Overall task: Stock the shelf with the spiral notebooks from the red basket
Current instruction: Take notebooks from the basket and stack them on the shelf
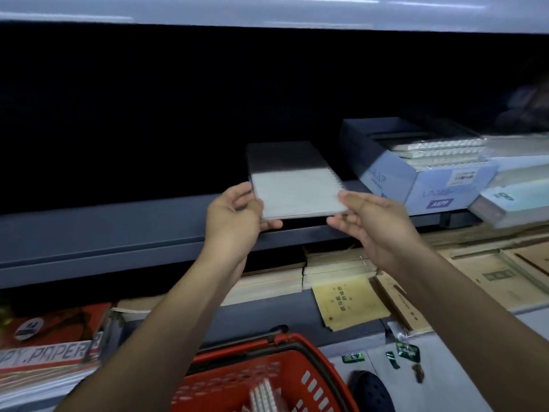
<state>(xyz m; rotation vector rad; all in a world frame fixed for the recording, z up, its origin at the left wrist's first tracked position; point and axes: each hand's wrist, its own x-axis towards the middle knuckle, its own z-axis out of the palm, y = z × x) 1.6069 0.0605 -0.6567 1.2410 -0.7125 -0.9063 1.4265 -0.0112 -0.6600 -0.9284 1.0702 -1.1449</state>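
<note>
A pale grey spiral notebook lies half inside the dark shelf, its wire binding along the right edge. My left hand grips its near left corner, thumb on top and fingers underneath. My right hand pinches the near right corner beside the spiral. The notebook's far half sits in shadow over the shelf board. The red basket stands low in the middle, with more spiral notebooks showing inside it.
A blue display box of spiral notebooks stands on the shelf right of my hands, with a light blue pack beside it. Brown paper booklets fill the lower shelf. Copy paper reams are stacked at the lower left.
</note>
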